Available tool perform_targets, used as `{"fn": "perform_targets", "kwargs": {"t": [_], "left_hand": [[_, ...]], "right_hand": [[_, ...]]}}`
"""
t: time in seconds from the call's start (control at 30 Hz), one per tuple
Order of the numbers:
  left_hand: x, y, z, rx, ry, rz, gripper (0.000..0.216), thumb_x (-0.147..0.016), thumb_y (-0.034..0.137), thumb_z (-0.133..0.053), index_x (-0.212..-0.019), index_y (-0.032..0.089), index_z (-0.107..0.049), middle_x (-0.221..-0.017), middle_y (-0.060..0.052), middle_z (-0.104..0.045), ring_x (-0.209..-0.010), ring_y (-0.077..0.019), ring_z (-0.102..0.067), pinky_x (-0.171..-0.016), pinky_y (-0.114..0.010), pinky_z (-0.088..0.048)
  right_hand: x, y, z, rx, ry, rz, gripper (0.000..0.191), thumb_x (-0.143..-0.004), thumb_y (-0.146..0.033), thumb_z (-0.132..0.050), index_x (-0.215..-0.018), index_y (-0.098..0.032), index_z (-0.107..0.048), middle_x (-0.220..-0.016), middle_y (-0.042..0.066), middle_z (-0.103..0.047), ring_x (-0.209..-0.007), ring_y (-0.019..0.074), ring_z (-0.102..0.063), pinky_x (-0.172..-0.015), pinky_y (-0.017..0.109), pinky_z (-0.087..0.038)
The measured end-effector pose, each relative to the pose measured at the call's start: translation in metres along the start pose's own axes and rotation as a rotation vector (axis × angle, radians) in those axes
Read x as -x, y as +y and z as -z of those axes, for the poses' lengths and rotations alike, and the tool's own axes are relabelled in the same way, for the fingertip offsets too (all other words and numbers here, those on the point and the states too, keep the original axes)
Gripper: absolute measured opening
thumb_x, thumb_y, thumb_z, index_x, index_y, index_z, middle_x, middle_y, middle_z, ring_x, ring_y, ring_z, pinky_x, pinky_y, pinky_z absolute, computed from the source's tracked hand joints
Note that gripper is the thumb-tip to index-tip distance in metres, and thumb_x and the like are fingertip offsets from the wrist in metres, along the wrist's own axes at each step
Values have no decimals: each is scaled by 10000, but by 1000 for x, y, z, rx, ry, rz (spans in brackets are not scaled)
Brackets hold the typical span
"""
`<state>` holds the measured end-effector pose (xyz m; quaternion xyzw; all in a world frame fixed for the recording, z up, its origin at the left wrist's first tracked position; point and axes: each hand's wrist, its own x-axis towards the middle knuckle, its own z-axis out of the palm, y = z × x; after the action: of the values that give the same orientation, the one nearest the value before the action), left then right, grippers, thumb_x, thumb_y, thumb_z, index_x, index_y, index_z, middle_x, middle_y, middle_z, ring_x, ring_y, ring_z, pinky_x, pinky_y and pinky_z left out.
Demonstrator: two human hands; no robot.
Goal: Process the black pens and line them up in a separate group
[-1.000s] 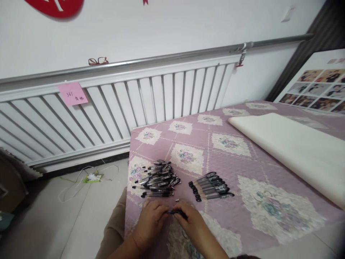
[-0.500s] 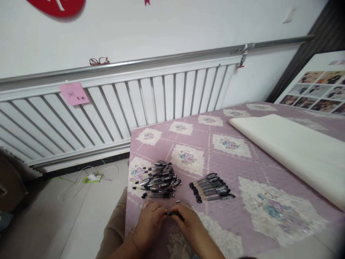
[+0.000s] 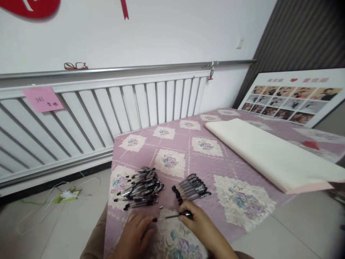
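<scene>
My right hand point(image 3: 198, 225) pinches a black-ended pen point(image 3: 172, 216) that lies sideways above the table's front part. Its thin dark middle points left, toward a small black end piece point(image 3: 155, 219). Whether that piece is joined to the pen I cannot tell. The fingertips of my left hand point(image 3: 136, 232) are beside it, fingers stretched out and thumb apart. Beyond my left hand is a jumbled pile of black and clear pens point(image 3: 142, 190). Past my right hand, several pens lie side by side in a neat row point(image 3: 192, 187). A tiny pale piece point(image 3: 161, 207) rests between the groups.
A purple flowered cloth point(image 3: 178, 163) covers the table. A folded cream sheet point(image 3: 258, 151) lies on the right, before a photo board point(image 3: 291, 99). Behind runs a white radiator point(image 3: 134, 104) with a pink note point(image 3: 43, 99). A power strip point(image 3: 67, 196) with cables is on the floor.
My hands, close together on the pen before, are now farther apart. The right hand has drawn right with the pen, and the left fingers have straightened. The view has turned right.
</scene>
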<state>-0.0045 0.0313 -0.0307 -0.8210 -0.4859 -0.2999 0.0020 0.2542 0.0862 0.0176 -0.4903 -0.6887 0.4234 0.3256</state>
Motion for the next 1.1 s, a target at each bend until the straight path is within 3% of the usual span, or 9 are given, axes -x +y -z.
{"fn": "perform_targets", "kwargs": {"t": [0.17,0.3,0.47,0.73,0.87,1.1], "left_hand": [[-3,-1,0,-12,43,-39,231,-930,367,-455,-1048,249,-614,-891,-33,-695,-791,-170,-653,-717,-261,-541],[-3,-3,-2,0,20,-33,214,-921,365,-467,-1016,260,-627,-875,-21,-694,-769,-162,-655,-687,-236,-551],[-1,-8,-5,-20,34,-58,247,-925,419,-451,-1009,276,-635,-870,-15,-702,-758,-159,-666,-684,-223,-559],[-5,-11,-6,-17,79,-137,228,-930,419,-446,-988,275,-613,-817,9,-706,-701,-138,-670,-645,-188,-556],[-6,-11,-6,-26,79,-142,229,-934,421,-436,-984,278,-608,-816,10,-707,-699,-139,-672,-635,-188,-555],[-5,-12,-6,-24,73,-127,222,-927,418,-455,-989,277,-615,-829,12,-706,-724,-138,-672,-656,-185,-555]], "right_hand": [[10,31,52,20,185,-104,92,-709,-292,-586,-708,-213,-632,-697,-10,-631,-697,190,-575,-666,283,-441],[16,42,70,-3,240,-176,128,-690,-321,-606,-724,-213,-666,-734,5,-686,-742,219,-614,-722,321,-460],[11,48,69,-6,381,-170,210,-684,-319,-595,-846,-215,-679,-886,35,-715,-866,247,-635,-841,378,-458],[6,62,67,34,545,-159,278,-710,-286,-555,-953,-196,-655,-985,74,-661,-857,226,-635,-824,377,-486],[9,69,69,179,618,-219,278,-702,-301,-557,-944,-192,-640,-967,84,-651,-859,233,-631,-835,388,-477],[6,67,65,241,580,-230,237,-691,-253,-534,-903,-213,-631,-880,60,-685,-797,225,-638,-756,351,-487]]}}
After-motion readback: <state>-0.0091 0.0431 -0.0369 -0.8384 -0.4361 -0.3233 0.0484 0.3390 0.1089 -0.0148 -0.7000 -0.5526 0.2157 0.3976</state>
